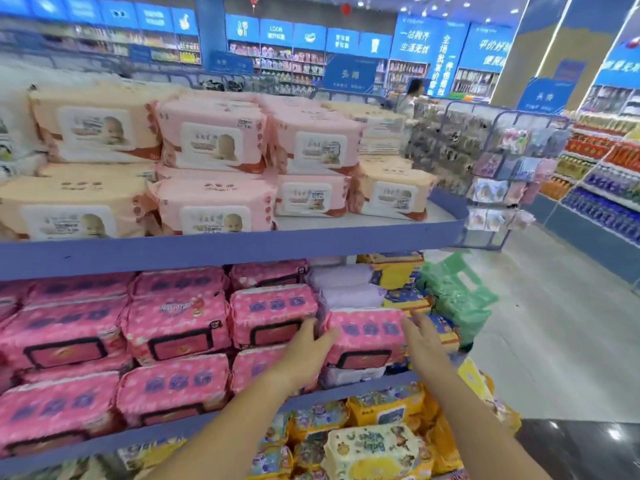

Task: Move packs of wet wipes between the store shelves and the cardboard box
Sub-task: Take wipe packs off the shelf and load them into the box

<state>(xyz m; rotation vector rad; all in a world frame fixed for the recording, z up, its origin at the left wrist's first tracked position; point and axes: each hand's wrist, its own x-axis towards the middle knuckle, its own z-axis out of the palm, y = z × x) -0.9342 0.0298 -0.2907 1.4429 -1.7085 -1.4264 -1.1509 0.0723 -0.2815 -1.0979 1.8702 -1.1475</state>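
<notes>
Flanking the pink pack (pixel 367 336) of wet wipes, we have our left hand (pixel 308 344) at its left end and our right hand (pixel 420 337) at its right end. Both have fingers straight and relaxed, curled round nothing. The pack's long axis runs from hand to hand along the shelf (pixel 346 392) edge below it, so we judge both equally near.

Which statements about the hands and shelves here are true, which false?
1. The left hand and right hand sit either side of one bright pink pack on the middle shelf. True.
2. The top shelf holds green packs. False: it holds pale pink and peach packs.
3. Below the middle shelf lie yellow packs. True.
4. The right hand grips a cardboard box. False: its fingers are straight, and no box is in view.
</notes>
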